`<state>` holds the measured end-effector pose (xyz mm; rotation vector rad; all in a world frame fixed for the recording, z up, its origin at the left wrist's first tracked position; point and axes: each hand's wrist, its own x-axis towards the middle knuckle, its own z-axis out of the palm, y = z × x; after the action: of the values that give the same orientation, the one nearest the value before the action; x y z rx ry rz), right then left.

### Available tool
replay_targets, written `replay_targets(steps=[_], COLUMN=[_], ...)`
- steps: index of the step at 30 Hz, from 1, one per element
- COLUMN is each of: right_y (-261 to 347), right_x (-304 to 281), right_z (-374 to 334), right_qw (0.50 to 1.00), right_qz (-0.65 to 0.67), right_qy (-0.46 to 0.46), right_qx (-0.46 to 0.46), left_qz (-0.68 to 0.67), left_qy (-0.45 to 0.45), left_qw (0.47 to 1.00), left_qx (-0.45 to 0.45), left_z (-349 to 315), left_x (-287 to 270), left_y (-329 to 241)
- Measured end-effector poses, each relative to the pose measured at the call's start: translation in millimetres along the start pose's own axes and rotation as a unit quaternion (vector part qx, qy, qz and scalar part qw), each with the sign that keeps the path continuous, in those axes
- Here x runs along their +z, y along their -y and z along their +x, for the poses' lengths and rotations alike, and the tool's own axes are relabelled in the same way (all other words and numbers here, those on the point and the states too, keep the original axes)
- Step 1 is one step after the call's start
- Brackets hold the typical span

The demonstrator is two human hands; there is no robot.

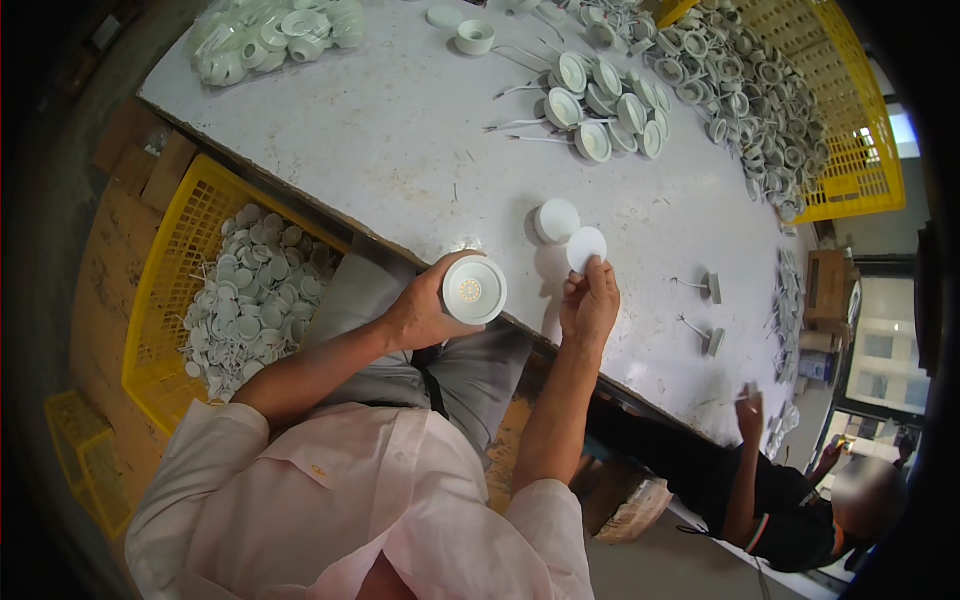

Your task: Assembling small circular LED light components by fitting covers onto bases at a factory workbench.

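Observation:
My left hand [424, 305] is wrapped round a white round LED light housing [491, 299]; its open face shows a ring of small yellowish LEDs inside. In my right hand [590, 300] a thin white disc cover [587, 249] is pinched by its lower edge, held above the table's near side. Just behind that disc, a second white disc [556, 220] lies on the table, partly overlapped by it in view. The housing and the disc in my hands are apart.
On the white table [380, 130] lie several wired light parts [592, 142], a bag of white housings [280, 40] and a heap by a yellow crate [860, 160]. Another yellow crate [150, 310] of white discs stands left. A person [790, 510] works at right.

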<state>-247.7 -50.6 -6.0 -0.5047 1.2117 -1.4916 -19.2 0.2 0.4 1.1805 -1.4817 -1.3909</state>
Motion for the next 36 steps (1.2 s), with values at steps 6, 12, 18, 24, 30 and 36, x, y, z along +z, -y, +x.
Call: replay_targets(steps=[6, 12, 18, 24, 30, 36], right_y=[-7.2, -11.7, -12.9, -18.9, -18.2, -18.2], right_x=[3.7, 7.3, 11.9, 12.3, 23.7, 26.2], right_z=[-30.0, -52.3, -71.4, -78.6, -80.4, -81.2], right_qw=[0.999, 0.999, 0.697, 0.661, 0.633, 0.618], right_qz=[0.012, 0.022, -0.495, -0.538, -0.533, -0.524], right_qy=[0.04, 0.043, 0.1, 0.168, 0.183, 0.198], right_qx=[0.033, 0.022, -0.509, -0.496, -0.531, -0.551], left_qz=[-0.006, -0.031, -0.051, -0.139, -0.151, -0.125], left_qy=[0.008, 0.015, 0.061, 0.131, 0.12, 0.064], left_qw=[1.0, 0.999, 0.997, 0.981, 0.981, 0.99], left_qx=[0.01, -0.005, -0.015, 0.029, 0.021, 0.007], left_z=[15.7, 20.7, 22.2, 22.5, 18.5, 17.4], left_x=[4.7, 1.8, 1.0, 2.4, 0.0, 2.3], left_y=[5.6, 5.4, 2.5, 14.5, 5.7, 5.0])
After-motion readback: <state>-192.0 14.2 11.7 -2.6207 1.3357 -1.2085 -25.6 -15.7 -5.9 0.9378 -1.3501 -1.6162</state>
